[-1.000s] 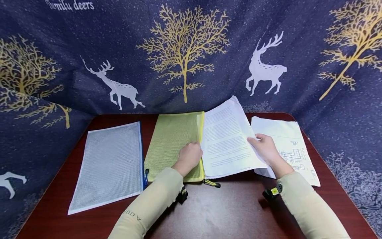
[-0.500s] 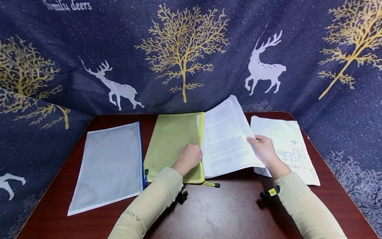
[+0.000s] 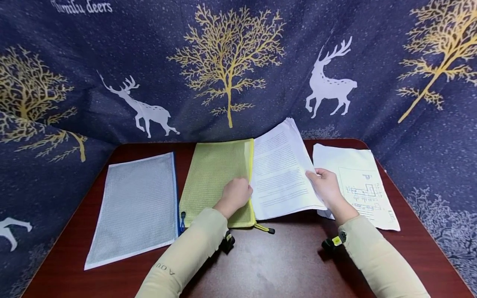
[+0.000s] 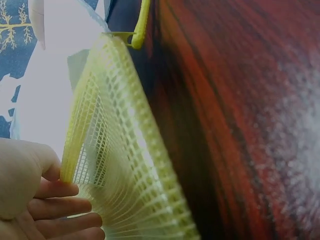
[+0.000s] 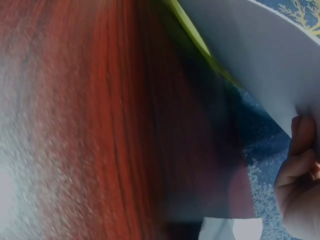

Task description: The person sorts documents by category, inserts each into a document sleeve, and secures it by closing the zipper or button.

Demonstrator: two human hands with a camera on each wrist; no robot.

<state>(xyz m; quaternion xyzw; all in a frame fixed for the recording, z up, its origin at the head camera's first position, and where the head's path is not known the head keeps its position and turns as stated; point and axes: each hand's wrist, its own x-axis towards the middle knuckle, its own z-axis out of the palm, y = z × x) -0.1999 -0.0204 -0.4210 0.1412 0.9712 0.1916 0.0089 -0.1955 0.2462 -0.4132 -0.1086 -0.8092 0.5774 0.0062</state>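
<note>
The left hand (image 3: 234, 193) is pinching the yellow pouch (image 3: 212, 169) by its right edge; the right hand (image 3: 326, 185) is gripping the printed sheets (image 3: 281, 178), which are stretching lengthwise away between both.

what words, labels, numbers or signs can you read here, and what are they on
"milu deers" on the cloth; its start is unclear.
Left sleeve: possibly "AQUA", not certain.
Papers: print too small to read.
Drawing: labels too small to read.
Yellow wrist tag: too small to read.
</note>
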